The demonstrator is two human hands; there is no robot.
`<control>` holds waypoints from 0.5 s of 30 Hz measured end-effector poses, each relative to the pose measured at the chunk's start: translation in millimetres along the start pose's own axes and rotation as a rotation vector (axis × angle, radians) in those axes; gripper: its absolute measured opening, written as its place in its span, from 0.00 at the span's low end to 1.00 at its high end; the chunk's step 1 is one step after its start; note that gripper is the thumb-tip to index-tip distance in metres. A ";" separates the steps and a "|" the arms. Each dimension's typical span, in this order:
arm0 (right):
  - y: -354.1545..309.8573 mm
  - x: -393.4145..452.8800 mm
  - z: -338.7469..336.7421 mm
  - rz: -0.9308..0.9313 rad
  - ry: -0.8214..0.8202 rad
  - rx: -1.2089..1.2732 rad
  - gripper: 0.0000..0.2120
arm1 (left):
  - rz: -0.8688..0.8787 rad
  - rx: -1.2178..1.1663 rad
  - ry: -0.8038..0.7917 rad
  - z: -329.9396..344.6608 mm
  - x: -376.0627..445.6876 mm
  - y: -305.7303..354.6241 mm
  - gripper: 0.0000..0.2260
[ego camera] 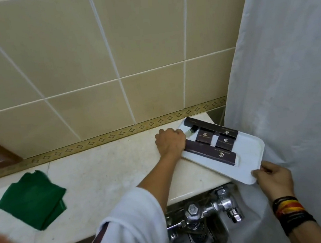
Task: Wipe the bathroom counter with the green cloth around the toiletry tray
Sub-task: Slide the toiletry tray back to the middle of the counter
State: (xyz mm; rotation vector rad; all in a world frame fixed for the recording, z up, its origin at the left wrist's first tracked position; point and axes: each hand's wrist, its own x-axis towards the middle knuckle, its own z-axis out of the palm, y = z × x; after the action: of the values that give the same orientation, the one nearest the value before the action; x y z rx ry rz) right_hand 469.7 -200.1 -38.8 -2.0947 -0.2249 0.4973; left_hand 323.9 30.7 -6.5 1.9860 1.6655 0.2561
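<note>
Left hand (170,142) — forearm extended, sleeve pushed up, fingers curled in a grip; right hand (271,175) — wristbanded, fingers pinching.

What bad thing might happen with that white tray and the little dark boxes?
1. The white rectangular plastic tray sticks out past the edge of the pale marble counter, with the right hand gripping its near corner and the left hand at its far end. If it tips, it could drop toward the chrome metal valve below.
2. The dark brown cardboard boxes lie loose and may slide off.
</note>
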 end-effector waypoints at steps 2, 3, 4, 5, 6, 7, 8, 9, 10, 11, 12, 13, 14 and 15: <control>-14.0 -10.5 10.0 -0.017 -0.089 0.002 0.07 | -0.051 -0.031 0.077 -21.0 -7.5 -27.8 0.22; -22.5 -16.2 19.5 -0.045 -0.140 0.003 0.10 | -0.085 -0.044 0.114 -34.6 -11.6 -47.1 0.22; -32.5 -23.9 31.3 -0.084 -0.187 -0.014 0.11 | -0.127 -0.059 0.141 -49.0 -16.5 -69.3 0.22; -43.8 -32.7 46.4 -0.125 -0.236 -0.044 0.11 | -0.174 -0.070 0.162 -64.7 -21.5 -93.4 0.22; -56.0 -40.7 63.5 -0.164 -0.283 -0.076 0.11 | -0.224 -0.073 0.175 -79.2 -25.1 -116.6 0.22; -67.1 -47.6 81.8 -0.190 -0.330 -0.101 0.10 | -0.276 -0.074 0.185 -93.1 -27.4 -139.2 0.22; -78.2 -55.5 101.0 -0.198 -0.381 -0.125 0.10 | -0.323 -0.074 0.193 -107.1 -29.3 -161.4 0.21; -87.9 -62.6 120.2 -0.196 -0.435 -0.150 0.11 | -0.370 -0.077 0.200 -120.0 -30.4 -181.2 0.20; -95.4 -69.8 138.4 -0.191 -0.484 -0.183 0.11 | -0.415 -0.090 0.205 -131.6 -32.2 -199.8 0.19; -101.4 -76.0 155.0 -0.186 -0.517 -0.217 0.12 | -0.451 -0.108 0.208 -141.6 -33.7 -215.9 0.18; -106.2 -80.6 169.2 -0.189 -0.529 -0.246 0.12 | -0.478 -0.130 0.208 -148.7 -34.4 -228.3 0.18; -109.5 -83.8 182.7 -0.199 -0.528 -0.267 0.12 | -0.498 -0.150 0.202 -154.7 -35.6 -239.2 0.19; -112.5 -85.5 193.0 -0.209 -0.515 -0.279 0.12 | -0.508 -0.170 0.188 -159.2 -36.7 -246.5 0.20; -114.8 -87.0 202.1 -0.217 -0.500 -0.288 0.13 | -0.511 -0.195 0.171 -162.7 -37.6 -253.2 0.21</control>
State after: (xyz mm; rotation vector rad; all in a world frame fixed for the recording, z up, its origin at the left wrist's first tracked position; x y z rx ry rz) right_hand 307.7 -13.4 -16.1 -2.1527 -0.8474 0.8928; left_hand 22.8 64.2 9.0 1.3731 2.0999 0.3862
